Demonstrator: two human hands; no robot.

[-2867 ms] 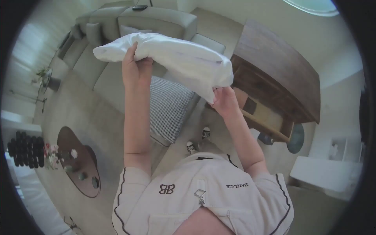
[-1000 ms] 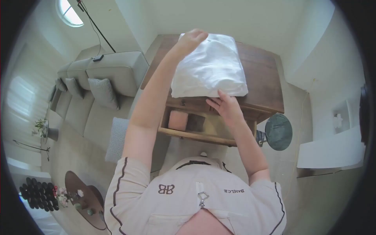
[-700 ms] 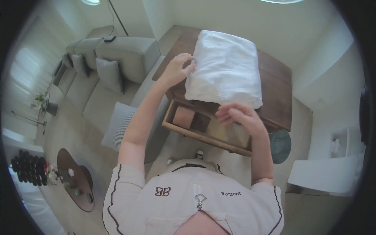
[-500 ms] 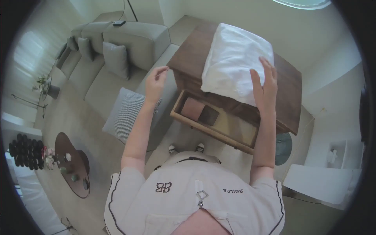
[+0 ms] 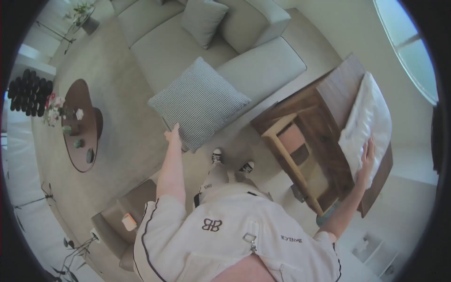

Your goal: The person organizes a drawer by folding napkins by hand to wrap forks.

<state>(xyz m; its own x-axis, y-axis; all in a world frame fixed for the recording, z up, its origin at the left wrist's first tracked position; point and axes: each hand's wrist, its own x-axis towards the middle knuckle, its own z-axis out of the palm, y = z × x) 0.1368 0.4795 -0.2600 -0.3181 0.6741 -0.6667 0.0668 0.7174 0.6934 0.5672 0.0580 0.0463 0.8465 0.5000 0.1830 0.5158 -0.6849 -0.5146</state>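
Observation:
My left hand (image 5: pixel 173 134) is at the lower left corner of the houndstooth-patterned pillow (image 5: pixel 199 103), which lies at the edge of the grey sofa (image 5: pixel 263 70). Its fingers are partly hidden, and whether they grip the corner cannot be made out. On the right, my right hand (image 5: pixel 369 157) rests with extended fingers on the white folded cloth (image 5: pixel 371 117). The cloth lies on top of the wooden cabinet (image 5: pixel 340 94). Below the cabinet top, a drawer (image 5: pixel 289 162) is pulled out, with a pink item (image 5: pixel 291 138) and a dark item (image 5: pixel 299 154) inside.
An oval brown coffee table (image 5: pixel 81 152) with small green objects stands on the left. A brown armchair (image 5: pixel 110 230) holding a phone-like object (image 5: pixel 128 222) is at the lower left. A grey cushion (image 5: pixel 203 21) leans on the sofa. A white shelf (image 5: pixel 376 251) stands lower right.
The view has turned toward the sofa. My left hand has moved from beside the cabinet corner to the pillow. My right hand has come down onto the white cloth.

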